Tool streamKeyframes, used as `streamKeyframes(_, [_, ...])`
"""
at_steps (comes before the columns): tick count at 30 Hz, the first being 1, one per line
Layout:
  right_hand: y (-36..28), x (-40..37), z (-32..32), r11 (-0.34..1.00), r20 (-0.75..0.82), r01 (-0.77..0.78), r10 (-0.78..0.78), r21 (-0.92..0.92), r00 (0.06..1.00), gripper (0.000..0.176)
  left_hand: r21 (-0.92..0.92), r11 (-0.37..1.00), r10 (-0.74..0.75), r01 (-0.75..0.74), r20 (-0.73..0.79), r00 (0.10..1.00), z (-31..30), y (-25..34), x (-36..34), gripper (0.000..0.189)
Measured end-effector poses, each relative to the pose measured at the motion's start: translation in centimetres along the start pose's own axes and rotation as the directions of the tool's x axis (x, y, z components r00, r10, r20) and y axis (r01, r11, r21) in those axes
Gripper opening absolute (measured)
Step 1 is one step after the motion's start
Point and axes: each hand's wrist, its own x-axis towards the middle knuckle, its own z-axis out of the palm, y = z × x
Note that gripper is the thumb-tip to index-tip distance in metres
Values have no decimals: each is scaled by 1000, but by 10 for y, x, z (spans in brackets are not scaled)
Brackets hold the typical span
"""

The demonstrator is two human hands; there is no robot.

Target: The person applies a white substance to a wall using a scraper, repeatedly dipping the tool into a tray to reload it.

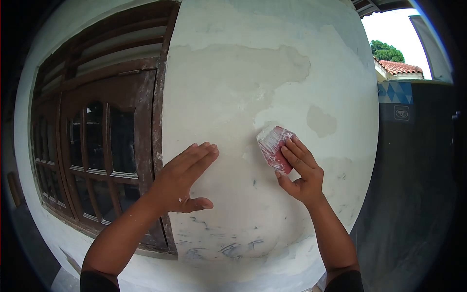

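A pale wall (214, 107) fills the middle of the view, with beige damp-looking patches and dark scuff marks low down. My right hand (305, 175) grips a flat red putty scraper (273, 146), smeared with white paste, and holds it against the wall. The fingers lie over its right side and the thumb is at its lower edge. To the left, my left hand (184, 177) is open, fingers stretched and thumb apart, at the wall surface with nothing in it. A small white speck shows near its wrist.
A dark brown wooden window (104, 146) with glass panes and a scuffed frame stands left of my left arm. Beyond the wall's right edge is a dark grey panel (408, 160) with a blue patterned strip. A tiled roof (399, 67) and a tree show outside.
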Motion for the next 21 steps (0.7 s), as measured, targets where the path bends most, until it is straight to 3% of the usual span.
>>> streamKeyframes(2, [10,4,3,979,33,176,-174,-101,984,53,120,990,68,-73,45,997,4,-5,10,105])
streamKeyframes(5, [29,14,5,946,83,281,-270,-164,959,53,167,979,113,-121,55,992,8,-8,24,100])
streamKeyframes(12, [66,41,8,920,110,373,-361,-122,926,53,210,964,154,-163,58,986,32,-17,40,103])
streamKeyframes(18, [86,33,15,895,254,411,-363,-171,896,50,236,962,133,-137,32,991,47,-13,45,104])
streamKeyframes(21, [91,24,6,913,250,389,-352,-118,902,50,252,961,108,-110,23,994,48,-12,48,105])
